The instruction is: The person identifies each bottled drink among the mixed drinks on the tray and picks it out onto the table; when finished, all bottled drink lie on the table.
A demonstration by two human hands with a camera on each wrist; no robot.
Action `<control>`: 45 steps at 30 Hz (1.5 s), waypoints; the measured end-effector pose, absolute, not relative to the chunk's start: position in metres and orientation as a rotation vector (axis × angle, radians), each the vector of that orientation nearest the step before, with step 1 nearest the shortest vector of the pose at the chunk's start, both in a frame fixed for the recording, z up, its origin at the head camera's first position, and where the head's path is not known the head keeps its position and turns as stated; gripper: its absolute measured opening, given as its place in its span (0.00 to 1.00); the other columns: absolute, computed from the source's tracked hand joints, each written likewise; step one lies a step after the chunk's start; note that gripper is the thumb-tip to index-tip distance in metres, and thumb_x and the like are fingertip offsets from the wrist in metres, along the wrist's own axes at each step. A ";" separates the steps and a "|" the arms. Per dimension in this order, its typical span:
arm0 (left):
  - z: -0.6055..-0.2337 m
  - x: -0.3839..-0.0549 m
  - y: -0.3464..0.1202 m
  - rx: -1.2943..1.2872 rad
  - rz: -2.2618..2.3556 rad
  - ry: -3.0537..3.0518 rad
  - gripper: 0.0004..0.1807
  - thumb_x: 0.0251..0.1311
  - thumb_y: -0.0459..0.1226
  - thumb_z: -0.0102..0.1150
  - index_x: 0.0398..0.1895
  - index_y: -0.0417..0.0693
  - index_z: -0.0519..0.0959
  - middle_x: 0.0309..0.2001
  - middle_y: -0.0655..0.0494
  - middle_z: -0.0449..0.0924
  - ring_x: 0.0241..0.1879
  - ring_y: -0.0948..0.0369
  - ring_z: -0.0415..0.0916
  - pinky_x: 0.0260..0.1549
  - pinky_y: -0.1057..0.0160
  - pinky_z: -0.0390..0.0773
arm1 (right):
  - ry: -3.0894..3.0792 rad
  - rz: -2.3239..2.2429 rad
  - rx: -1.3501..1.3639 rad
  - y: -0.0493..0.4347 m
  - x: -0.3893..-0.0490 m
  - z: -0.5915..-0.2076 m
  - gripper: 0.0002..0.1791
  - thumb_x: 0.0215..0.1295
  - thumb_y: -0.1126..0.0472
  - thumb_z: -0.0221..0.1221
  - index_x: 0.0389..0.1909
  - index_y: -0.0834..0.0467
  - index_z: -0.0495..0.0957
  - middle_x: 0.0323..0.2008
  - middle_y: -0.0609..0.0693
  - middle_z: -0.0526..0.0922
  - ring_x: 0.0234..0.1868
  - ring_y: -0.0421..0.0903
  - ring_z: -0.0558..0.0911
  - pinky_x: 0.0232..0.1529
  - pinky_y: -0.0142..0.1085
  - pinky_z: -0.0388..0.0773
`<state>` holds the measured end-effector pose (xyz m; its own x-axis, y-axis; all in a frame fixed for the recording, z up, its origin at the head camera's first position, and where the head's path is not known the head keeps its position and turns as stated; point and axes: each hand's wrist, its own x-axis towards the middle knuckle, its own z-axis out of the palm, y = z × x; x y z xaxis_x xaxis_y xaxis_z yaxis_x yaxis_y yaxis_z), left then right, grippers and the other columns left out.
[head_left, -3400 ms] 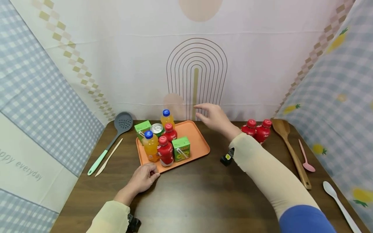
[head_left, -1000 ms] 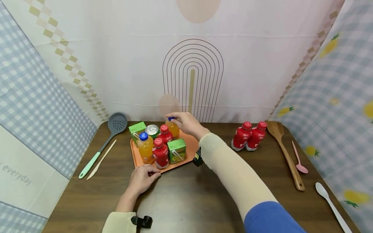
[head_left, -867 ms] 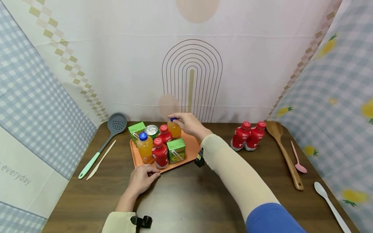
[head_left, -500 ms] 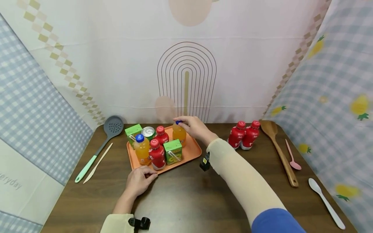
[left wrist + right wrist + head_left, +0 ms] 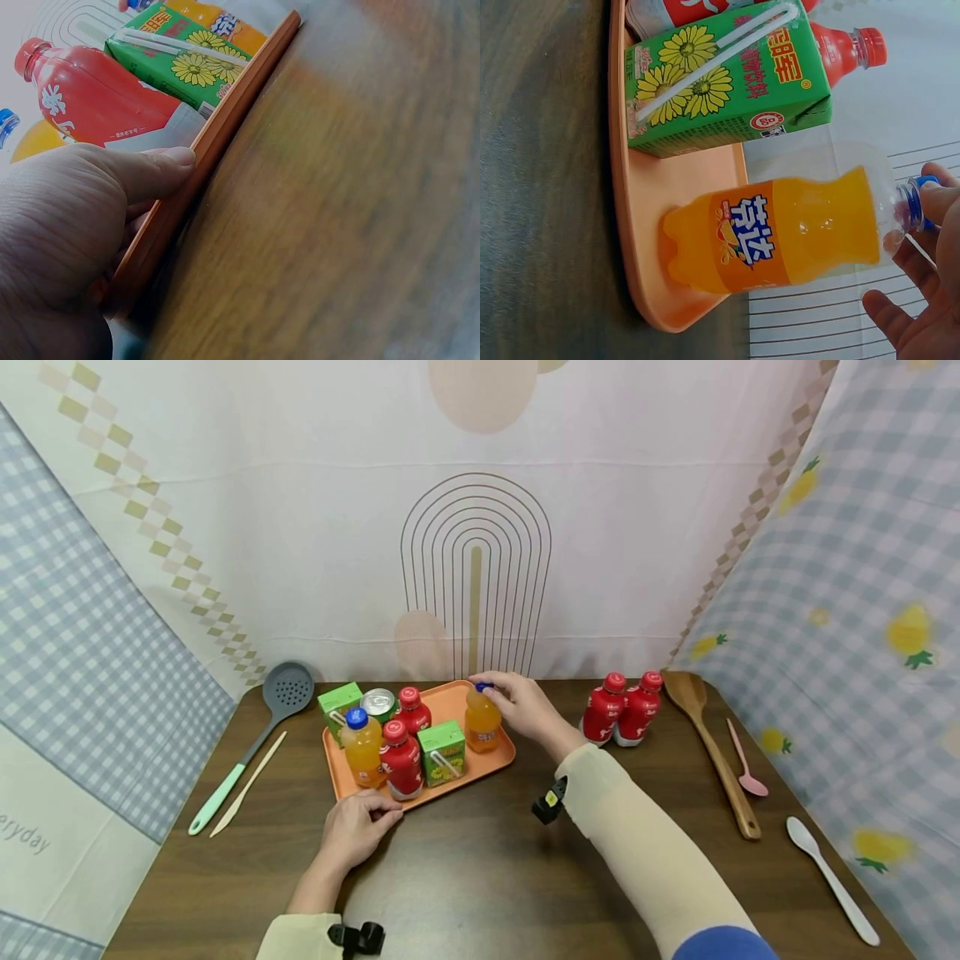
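In the head view my right hand (image 5: 528,706) pinches the blue cap of an orange soda bottle (image 5: 482,727), upright at the right end of the orange tray (image 5: 447,700). The right wrist view shows thumb and finger on the cap, with the bottle's base (image 5: 686,244) over the tray floor. My left hand (image 5: 354,831) grips the tray's front rim, its thumb on top in the left wrist view (image 5: 217,131). Also on the tray are another orange soda bottle (image 5: 363,753), two red bottles (image 5: 402,766), two green drink cartons (image 5: 442,753) and a can (image 5: 379,703).
Two more red bottles (image 5: 638,710) stand right of the tray. Farther right lie a wooden spatula (image 5: 712,747), a pink spoon (image 5: 745,768) and a white spoon (image 5: 832,881). A slotted turner (image 5: 258,735) and a pale wooden knife (image 5: 247,785) lie left. A curtain backs the table.
My right hand came to the rear orange soda bottle and took its cap, then moved it rightward and nearer, from behind the red bottle to beside the front carton. My left hand stayed on the tray rim.
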<state>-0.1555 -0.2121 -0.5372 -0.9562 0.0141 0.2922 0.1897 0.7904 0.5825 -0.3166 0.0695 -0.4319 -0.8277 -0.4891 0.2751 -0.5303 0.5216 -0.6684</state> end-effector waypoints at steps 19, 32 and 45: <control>-0.537 -0.155 -0.211 -0.148 -0.910 -2.703 0.05 0.48 0.41 0.74 0.23 0.64 0.86 0.26 0.73 0.78 0.26 0.69 0.72 0.28 0.64 0.69 | -2.583 1.434 0.823 0.088 -0.295 -0.451 0.16 0.74 0.52 0.49 0.59 0.43 0.75 0.56 0.42 0.75 0.57 0.45 0.69 0.55 0.48 0.71; -0.539 -0.154 -0.212 -0.158 -0.901 -2.682 0.06 0.48 0.41 0.74 0.23 0.64 0.86 0.25 0.73 0.78 0.25 0.69 0.71 0.27 0.64 0.69 | -2.535 1.446 0.757 0.088 -0.291 -0.460 0.20 0.72 0.52 0.52 0.63 0.41 0.71 0.57 0.46 0.74 0.53 0.47 0.70 0.52 0.48 0.72; -0.537 -0.154 -0.211 -0.124 -0.931 -2.723 0.05 0.48 0.41 0.74 0.23 0.64 0.86 0.25 0.74 0.77 0.25 0.69 0.71 0.28 0.64 0.69 | -2.426 1.466 0.666 0.085 -0.283 -0.463 0.21 0.64 0.53 0.62 0.59 0.46 0.77 0.50 0.49 0.78 0.47 0.52 0.74 0.50 0.49 0.74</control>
<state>-0.1535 -0.2109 -0.5368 -0.9626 -0.0034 0.2710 0.1633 0.7909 0.5898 -0.2828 0.0853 -0.4626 -0.8703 -0.2611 0.4175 -0.4911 0.3965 -0.7757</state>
